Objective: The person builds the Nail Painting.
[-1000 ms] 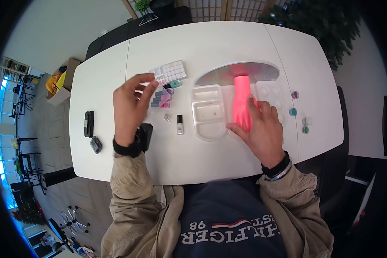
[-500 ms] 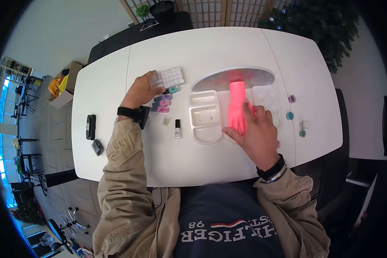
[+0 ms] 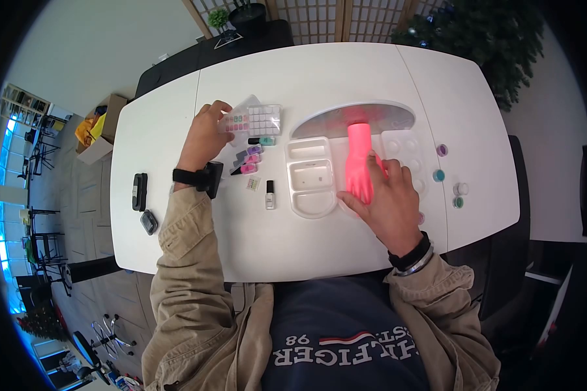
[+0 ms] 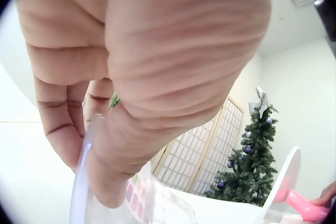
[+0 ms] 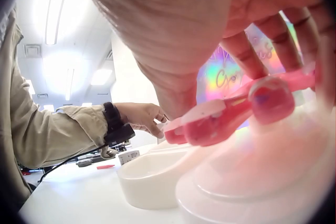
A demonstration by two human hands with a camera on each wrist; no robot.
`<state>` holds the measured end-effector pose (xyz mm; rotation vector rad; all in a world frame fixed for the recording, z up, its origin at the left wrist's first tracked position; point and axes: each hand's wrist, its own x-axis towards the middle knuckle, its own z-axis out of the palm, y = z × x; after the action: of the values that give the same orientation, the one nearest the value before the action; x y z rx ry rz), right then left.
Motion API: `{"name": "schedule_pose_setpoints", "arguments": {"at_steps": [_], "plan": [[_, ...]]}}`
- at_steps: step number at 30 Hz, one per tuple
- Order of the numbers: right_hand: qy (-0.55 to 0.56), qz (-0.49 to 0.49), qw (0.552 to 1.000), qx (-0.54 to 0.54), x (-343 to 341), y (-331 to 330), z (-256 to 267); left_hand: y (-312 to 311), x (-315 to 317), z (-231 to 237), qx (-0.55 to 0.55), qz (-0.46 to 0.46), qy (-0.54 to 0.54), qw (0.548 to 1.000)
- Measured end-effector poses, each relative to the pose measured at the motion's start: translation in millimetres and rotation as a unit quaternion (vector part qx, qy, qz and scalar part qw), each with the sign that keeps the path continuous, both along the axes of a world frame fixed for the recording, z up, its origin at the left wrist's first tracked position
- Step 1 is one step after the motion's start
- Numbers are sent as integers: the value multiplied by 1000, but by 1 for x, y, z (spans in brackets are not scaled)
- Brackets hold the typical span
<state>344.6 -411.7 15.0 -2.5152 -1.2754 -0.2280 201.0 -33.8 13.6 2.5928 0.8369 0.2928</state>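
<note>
My left hand (image 3: 203, 135) is at the left end of a clear compartment case (image 3: 265, 120), with small pink and green pieces in its left cells. In the left wrist view the thumb (image 4: 107, 182) and fingers pinch a clear plastic edge. My right hand (image 3: 394, 199) grips a bright pink practice hand (image 3: 359, 159), its thumb by the pink fingertips. The right wrist view shows the pink fingers (image 5: 226, 121) close up, under my palm. Nail polish bottles, one green (image 3: 265, 141) and one pink (image 3: 248, 168) among them, lie just below the case.
A white three-part tray (image 3: 310, 146) lies left of the practice hand, before an upright half-round panel (image 3: 398, 116). A black-capped bottle (image 3: 270, 198) and a small packet (image 3: 252, 184) lie nearer me. Several small jars, one teal (image 3: 438, 176), stand right. A black case (image 3: 139, 191) lies far left.
My left hand came down from above the table to the case's left end and took hold there; the case has turned more level. My right hand stays on the practice hand.
</note>
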Motion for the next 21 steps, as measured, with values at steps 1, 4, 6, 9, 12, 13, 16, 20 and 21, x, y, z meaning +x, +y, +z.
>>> {"name": "schedule_pose_setpoints", "arguments": {"at_steps": [1, 4, 6, 9, 12, 13, 16, 20, 21], "plan": [[1, 0, 1000, 0, 0, 0, -1, -2, -2, 8, -21, 9, -11, 1000], [-1, 0, 1000, 2, 0, 0, -1, -5, -12, 27, -60, 28, -59, 996], [-8, 1, 1000, 4, 0, 1, -1, 1, -21, 30, -57, 28, -107, 992], [0, -5, 1000, 0, -1, 2, 1, -13, -25, 52, 1, 42, -137, 990], [-1, -3, 1000, 8, -1, 2, 0, -34, -28, 78, 84, 14, -190, 978], [-5, -1, 1000, 12, -1, 1, -1, -44, -28, 89, 114, -5, -210, 971], [-14, 2, 1000, 19, -1, 0, -4, -80, -29, 124, 155, -64, -253, 953], [-7, -4, 1000, 4, -2, 1, 0, -118, -15, 126, 126, -181, -290, 931], [-1, -8, 1000, -3, -2, 1, 1, -122, -8, 120, 127, -209, -284, 927]]}}
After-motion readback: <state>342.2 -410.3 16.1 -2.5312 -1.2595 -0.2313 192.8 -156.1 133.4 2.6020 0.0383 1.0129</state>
